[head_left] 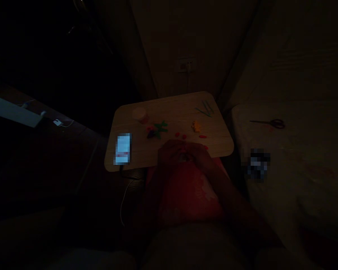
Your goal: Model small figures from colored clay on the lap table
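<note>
At the front edge of a small wooden table, my left hand and my right hand meet with their fingers bent inward. Darkness hides whatever lies between the fingers. Just beyond them are two small red lumps and a red elongated piece. Another red bit shows beside my right hand. Farther left lie green pieces, partly crossed, next to a dark purple lump. An orange-yellow clump sits beyond my right hand.
A round pale-lidded tub stands at the back left, and thin greenish sticks at the back right. A lit phone lies at the left, with a cable below. Scissors rest on the pale surface to the right.
</note>
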{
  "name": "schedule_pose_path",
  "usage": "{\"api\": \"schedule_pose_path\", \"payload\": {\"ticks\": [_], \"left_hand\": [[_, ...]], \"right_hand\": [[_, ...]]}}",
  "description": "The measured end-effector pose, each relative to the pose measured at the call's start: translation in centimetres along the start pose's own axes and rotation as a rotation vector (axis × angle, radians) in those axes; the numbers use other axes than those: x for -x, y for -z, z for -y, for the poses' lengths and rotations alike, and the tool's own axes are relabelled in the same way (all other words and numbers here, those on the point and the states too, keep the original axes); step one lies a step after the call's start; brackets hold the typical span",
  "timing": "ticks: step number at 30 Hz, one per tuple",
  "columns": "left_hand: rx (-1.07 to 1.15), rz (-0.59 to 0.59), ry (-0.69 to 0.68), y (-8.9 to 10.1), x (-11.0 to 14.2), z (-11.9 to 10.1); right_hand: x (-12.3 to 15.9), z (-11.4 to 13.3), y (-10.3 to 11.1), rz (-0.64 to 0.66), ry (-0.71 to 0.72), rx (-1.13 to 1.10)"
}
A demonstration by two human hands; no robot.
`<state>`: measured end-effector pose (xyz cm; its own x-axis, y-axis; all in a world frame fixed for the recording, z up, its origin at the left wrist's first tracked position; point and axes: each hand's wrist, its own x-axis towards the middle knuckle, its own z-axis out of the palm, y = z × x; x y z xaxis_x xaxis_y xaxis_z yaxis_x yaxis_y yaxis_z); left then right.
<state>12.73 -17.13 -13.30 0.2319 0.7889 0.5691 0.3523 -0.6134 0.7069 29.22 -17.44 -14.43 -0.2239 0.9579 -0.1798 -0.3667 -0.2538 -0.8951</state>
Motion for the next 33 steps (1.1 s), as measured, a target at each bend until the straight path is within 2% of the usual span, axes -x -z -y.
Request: {"api": "schedule_pose_path", "payload": {"ticks": [4,10,19,22,26,29,33], "left_hand": [[0.006,0.05,0.002,0.0,0.0,-0.1],[-0.003,0.074,-0.023,-0.4,0.2,0.7],[-0.011,0.109,-0.138,-0.2,-0.3,0.1],[-0.023,0.095,-0.136,-0.2,-0.2,-0.1],[-0.057,0.015,-0.105,-0.1,-0.1,-0.4],[-0.086,0.028,-0.107,0.2,-0.2,-0.6],[-0.157,0.054,-0.143,0.7,-0.3,-0.5]], "right_hand": [[0.0,0.3,0.2,0.024,0.009,0.033],[0.2,0.7,-0.1,-0.009,-0.006,-0.041],[0.0,0.0,0.8,0.038,-0.038,-0.073],[0.2,0.1,0.7,0.04,-0.023,-0.048],[0.3,0.4,0.1,-0.014,-0.011,-0.059],[0.3,0.6,-0.1,-0.043,-0.026,-0.064],[0.3,0.9,0.1,0.0,-0.041,-0.025]]}}
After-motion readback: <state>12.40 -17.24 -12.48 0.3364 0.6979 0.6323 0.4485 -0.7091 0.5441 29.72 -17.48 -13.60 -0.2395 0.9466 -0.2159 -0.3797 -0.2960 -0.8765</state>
